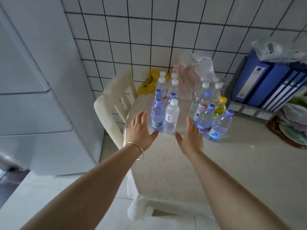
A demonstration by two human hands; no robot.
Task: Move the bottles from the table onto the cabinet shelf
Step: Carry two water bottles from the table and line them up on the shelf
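Over the table, we reach for the first bottles, nothing lifted yet.
From the head view, our left hand and right hand hover with fingers spread wide and empty, flanking the white-capped bottle; the bottles stand crowded near the table's left edge beside a chair, so we should grip one cleanly and lift straight up.

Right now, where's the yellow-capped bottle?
Head view, right cluster: the yellow-capped bottle stands on the table, behind the blue-capped bottles, by the blue binders.
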